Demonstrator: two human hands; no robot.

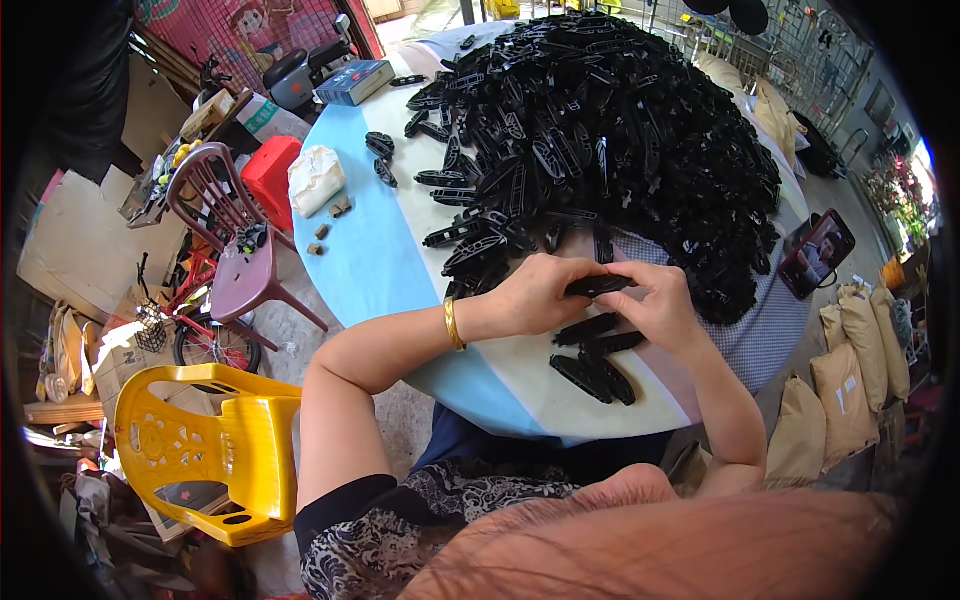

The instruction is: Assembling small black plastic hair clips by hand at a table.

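Gripping one black plastic piece (597, 285), both hands (600, 300) near blue box (355, 82).

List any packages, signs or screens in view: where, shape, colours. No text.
Phone: right table edge, propped, red-rimmed rectangle, screen lit with a person.
Box: far left of the table, flat, blue with light side.
Poster: far left background, pink-red with cartoon figures.
Sacks: floor at right, tan, stuffed, upright.
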